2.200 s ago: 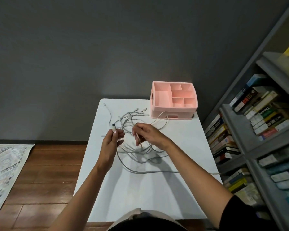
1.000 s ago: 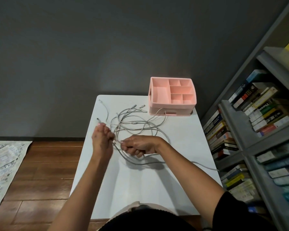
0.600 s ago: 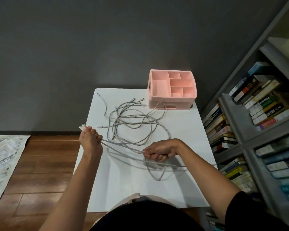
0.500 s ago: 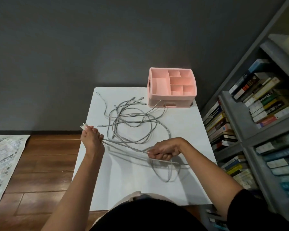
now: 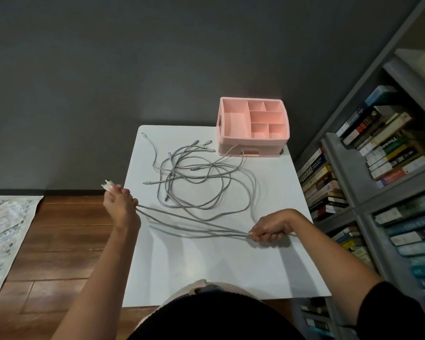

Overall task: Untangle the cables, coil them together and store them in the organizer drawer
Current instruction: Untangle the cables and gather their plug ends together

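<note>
Bookshelves [image 5: 378,168] fill the right edge of the frame, and a white table [image 5: 206,266] takes the centre with a patterned rug [image 5: 5,229] at far left. At the table's upper right corner sits the pink organizer [image 5: 277,146], its drawer [image 5: 233,151] at the bottom front, apparently closed.

The grey cables [image 5: 201,182] lie mostly as a loose tangle in the middle of the table, just in front of the organizer. Several strands [image 5: 194,224] run taut out of it across the lower centre, between the two hands. The left hand [image 5: 120,204], just off the table's left edge, has its fingers closed round the strands, with white plugs [image 5: 106,185] sticking out above it. The right hand [image 5: 268,230], at centre right, is a fist clamped on the same bundle.

These cables look light, limp and fairly smooth — they should slide through a loose fist but snag where loops cross. The plug ends are probably the best place to hold them while working each length free.

Against half a second ago, the hands are wider apart, the right one further right, and the slack loop below it is gone — the strands run straighter.
</note>
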### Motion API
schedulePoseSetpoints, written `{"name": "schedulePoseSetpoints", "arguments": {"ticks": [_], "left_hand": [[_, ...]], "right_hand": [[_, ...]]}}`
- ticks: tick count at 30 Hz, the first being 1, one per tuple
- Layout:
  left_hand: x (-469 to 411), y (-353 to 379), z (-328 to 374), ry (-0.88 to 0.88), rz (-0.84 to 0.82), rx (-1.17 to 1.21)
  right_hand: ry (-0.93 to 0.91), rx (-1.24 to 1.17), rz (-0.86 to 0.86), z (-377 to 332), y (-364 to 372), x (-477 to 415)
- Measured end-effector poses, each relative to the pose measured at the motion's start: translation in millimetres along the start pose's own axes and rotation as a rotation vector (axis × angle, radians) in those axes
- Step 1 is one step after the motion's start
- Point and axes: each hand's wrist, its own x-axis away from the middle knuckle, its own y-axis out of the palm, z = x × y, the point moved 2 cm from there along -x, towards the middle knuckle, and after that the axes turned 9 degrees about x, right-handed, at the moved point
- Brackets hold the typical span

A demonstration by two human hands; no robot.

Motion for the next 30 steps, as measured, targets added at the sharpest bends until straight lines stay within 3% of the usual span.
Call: {"name": "schedulePoseSetpoints", "arguments": {"ticks": [8, 14, 19, 22, 24, 30], "left_hand": [[24, 25, 2, 0.170, -0.465, -0.391], [51, 41, -8, 0.058, -0.881, -0.556], [65, 47, -27, -0.042, -0.982, -0.785], [76, 44, -36, -0.085, -1.204, -0.987], [81, 42, -36, -0.108, -1.317, -0.986], [64, 41, -22, 0.005, -1.327, -1.019]], "right_hand": [[0.116, 0.304, 0.199, -30, 17, -20], [-0.025, 0.201, 0.273, -68, 2, -2], [-0.251, -0.002, 0.192, -89, -2, 16], [-0.325, -0.039, 0.160, -93, 1, 20], [-0.354, -0.050, 0.133, -91, 3, 21], [-0.354, -0.200, 0.020, -54, 0, 33]]}}
